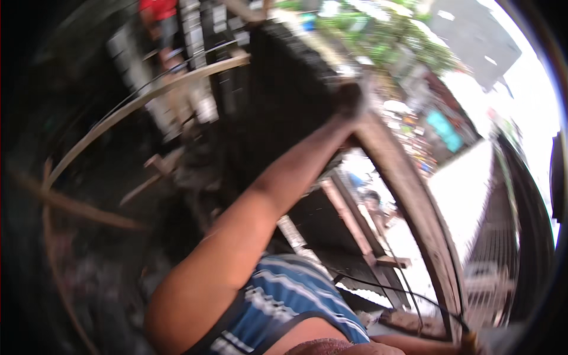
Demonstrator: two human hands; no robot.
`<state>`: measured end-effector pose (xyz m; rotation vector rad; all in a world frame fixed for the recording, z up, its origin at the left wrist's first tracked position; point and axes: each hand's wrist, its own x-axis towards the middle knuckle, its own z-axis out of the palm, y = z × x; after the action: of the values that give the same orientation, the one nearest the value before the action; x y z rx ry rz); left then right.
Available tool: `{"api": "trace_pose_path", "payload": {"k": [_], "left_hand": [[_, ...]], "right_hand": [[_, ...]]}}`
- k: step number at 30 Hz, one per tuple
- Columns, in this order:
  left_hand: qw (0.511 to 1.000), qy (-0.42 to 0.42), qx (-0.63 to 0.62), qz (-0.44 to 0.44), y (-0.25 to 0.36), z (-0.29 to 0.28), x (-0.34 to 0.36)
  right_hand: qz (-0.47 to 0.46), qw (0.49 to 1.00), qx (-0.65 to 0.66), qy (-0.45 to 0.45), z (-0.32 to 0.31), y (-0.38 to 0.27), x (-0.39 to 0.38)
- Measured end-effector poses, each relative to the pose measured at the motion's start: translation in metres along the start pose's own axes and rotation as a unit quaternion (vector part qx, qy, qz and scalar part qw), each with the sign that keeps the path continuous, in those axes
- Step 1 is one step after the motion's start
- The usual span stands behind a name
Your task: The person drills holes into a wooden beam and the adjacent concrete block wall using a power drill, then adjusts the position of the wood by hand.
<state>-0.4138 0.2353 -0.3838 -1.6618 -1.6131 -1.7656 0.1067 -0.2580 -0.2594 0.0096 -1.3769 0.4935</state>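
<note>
Left fingers (349, 97) — at the upper end of a wooden beam (414, 177), which runs down and rightward from them. Left of the fingers: wooden batten (148, 96), person (158, 10) above. Upper right, beyond: foliage (393, 41). Below: cable (387, 287).

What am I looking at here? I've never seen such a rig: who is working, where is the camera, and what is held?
No machine: a person works bare-handed. The one picture comes from a wide fisheye camera on their head, so straight edges bend. The left hand is at the upper end of a wood beam; blur hides whether it grips. The right forearm runs along the lower edge; what lies at its end is unclear. A black cord crosses nearby. Below is the wearer's striped shirt.
</note>
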Motion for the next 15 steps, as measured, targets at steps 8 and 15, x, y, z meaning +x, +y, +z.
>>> {"api": "trace_pose_path", "payload": {"k": [8,15], "left_hand": [[0.995,-0.084,0.059,-0.016,-0.051,-0.002,0.003],[0.990,-0.136,0.048,0.007,-0.004,0.010,0.005]], "right_hand": [[0.007,0.995,-0.001,0.100,0.084,0.111,0.006],[-0.006,0.979,-0.023,0.203,0.118,0.124,0.024]]}}
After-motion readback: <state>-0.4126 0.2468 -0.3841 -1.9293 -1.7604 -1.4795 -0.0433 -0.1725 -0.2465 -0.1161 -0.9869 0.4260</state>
